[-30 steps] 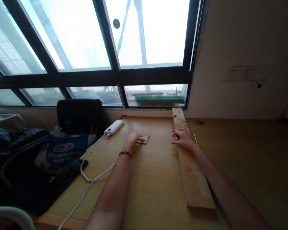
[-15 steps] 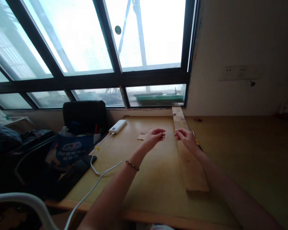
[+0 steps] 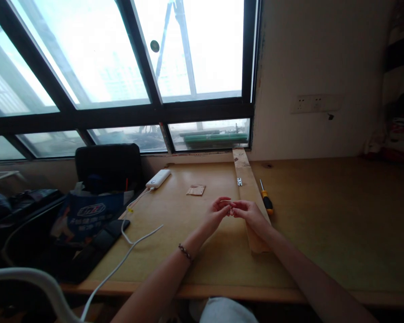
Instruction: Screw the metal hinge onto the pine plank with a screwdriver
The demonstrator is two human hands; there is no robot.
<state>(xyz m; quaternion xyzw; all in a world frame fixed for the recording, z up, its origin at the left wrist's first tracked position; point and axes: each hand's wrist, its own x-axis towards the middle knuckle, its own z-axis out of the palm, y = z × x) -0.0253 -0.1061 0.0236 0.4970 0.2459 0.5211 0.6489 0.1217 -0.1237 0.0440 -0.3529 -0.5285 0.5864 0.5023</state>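
Observation:
My left hand and my right hand meet at the fingertips over the near part of a long wooden board. Both are closed in a pinch; whatever lies between the fingers is too small and hidden to name. A small silver metal hinge or bracket rests on the board's left edge, beyond my hands. Just right of the board lies a screwdriver with a yellow and black handle, its shaft pointing away. To the left, a small flat brown piece lies on the table.
A white power bank with a white cable lies along the left part of the table. Beyond that edge stand a black chair and a blue bag. Window and wall sockets are behind.
My hands have come together at the fingertips and nearer to me. The metal piece now shows on the board, and the screwdriver is in fuller view. The camera has turned slightly right.

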